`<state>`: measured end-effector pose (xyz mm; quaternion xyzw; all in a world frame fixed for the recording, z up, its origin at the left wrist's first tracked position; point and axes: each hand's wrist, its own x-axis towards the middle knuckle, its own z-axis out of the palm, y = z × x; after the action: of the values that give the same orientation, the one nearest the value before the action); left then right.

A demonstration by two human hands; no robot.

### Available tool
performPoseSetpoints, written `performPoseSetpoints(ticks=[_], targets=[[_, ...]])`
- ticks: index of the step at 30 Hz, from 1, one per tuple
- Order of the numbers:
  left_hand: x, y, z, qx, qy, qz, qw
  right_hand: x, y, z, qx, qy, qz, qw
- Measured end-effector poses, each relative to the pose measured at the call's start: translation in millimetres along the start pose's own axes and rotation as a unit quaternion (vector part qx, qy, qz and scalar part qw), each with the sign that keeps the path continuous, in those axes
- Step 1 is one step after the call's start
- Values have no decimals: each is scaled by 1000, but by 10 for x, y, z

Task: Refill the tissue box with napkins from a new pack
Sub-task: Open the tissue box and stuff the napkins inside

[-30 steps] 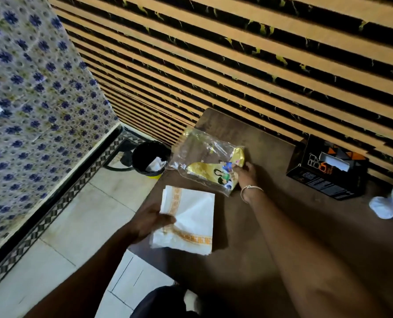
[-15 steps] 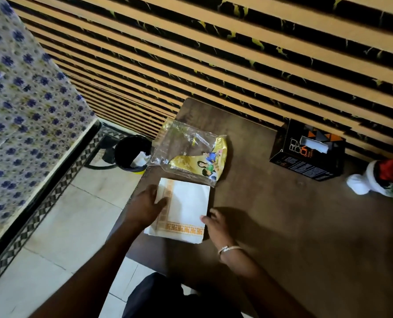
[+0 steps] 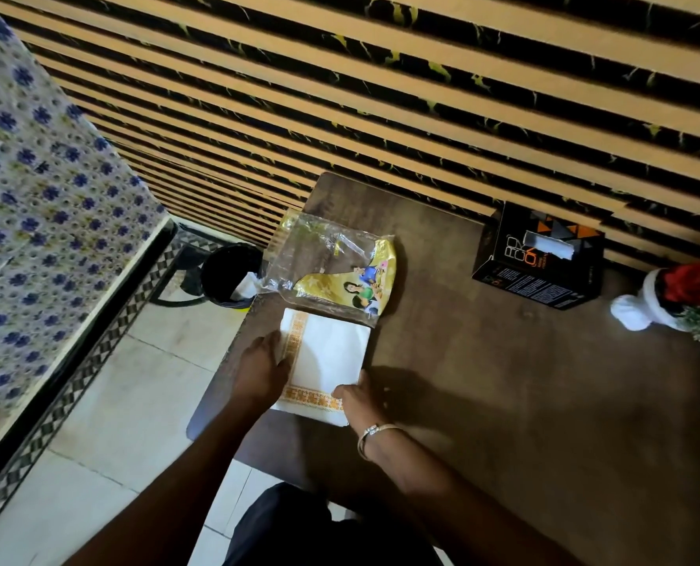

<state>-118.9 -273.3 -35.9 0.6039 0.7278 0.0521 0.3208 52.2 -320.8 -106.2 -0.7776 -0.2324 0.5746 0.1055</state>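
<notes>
A dark wooden bench (image 3: 524, 402) stands against a slatted striped wall (image 3: 381, 96); the napkin stack (image 3: 332, 357) lies near its front-left edge, the empty pack (image 3: 336, 267) just behind it, the tissue box (image 3: 540, 259) well to its right; the left hand (image 3: 260, 367), loosely spread, presses the stack's left edge; the right hand (image 3: 360, 398), fingers curled, touches its near right corner.

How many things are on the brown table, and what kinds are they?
Napkin stack: 1
Empty plastic wrapper: 1
Black tissue box: 1
Flower ornament: 1
Total: 4 on the table; the left hand and right hand rest on the napkins.
</notes>
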Motion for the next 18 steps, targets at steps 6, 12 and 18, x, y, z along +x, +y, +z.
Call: performPoseSetpoints(ticks=[6,12,18], targets=[[-40,27,0,35,32,45,998,-797,-411,-273,-95,-2,-36,995],[-353,99,310,231,36,162,959,-880,-168,-228,-228,57,-317,919],[-368,-11,452,236,-8,132,963,-638,28,-320,-417,53,-355,835]])
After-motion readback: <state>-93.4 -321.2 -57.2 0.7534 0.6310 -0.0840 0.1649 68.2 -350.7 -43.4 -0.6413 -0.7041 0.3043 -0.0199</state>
